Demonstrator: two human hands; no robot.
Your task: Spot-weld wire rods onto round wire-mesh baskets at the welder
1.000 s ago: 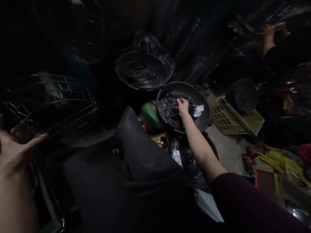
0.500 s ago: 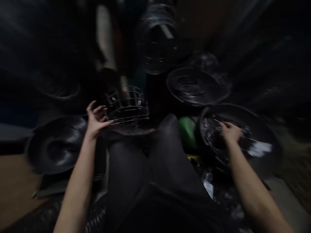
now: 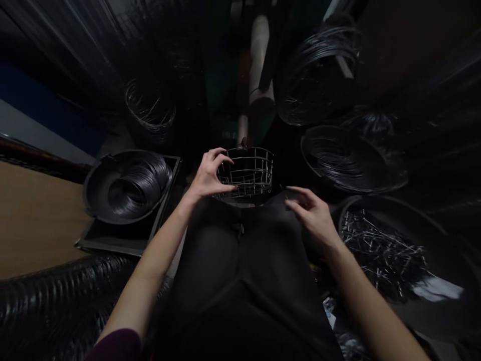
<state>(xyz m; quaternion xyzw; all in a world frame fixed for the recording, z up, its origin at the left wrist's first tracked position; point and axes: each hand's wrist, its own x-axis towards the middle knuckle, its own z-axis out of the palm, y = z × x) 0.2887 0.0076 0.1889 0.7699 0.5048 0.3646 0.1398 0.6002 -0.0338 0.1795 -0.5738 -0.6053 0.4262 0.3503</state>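
Observation:
A round wire basket (image 3: 246, 170) sits in front of my knees, below the cylindrical metal shaft (image 3: 261, 65) of a dark machine. My left hand (image 3: 210, 175) grips the basket's left side, with the fingers over the upper rim and the thumb lower down. To the right of the basket and apart from it is my right hand (image 3: 310, 210). Thumb and forefinger pinch a short thin piece of wire (image 3: 284, 191), dark and hard to make out. A black tub (image 3: 409, 210) right of my forearm holds many short bent wire pieces (image 3: 379, 250) and a white paper (image 3: 438, 288).
On the left, a black basin (image 3: 97, 193) with coiled wire (image 3: 139, 188) rests on a metal-framed stand (image 3: 108, 243). More wire coils (image 3: 334, 155) lie in a pan at right. Stacked wire rings (image 3: 67, 286) fill the lower left. A wooden board (image 3: 37, 215) stands at far left.
My right hand has come out of the tub of wire pieces, moving left toward the basket with a thin wire piece. My left hand stays at the basket. The view has turned right to left.

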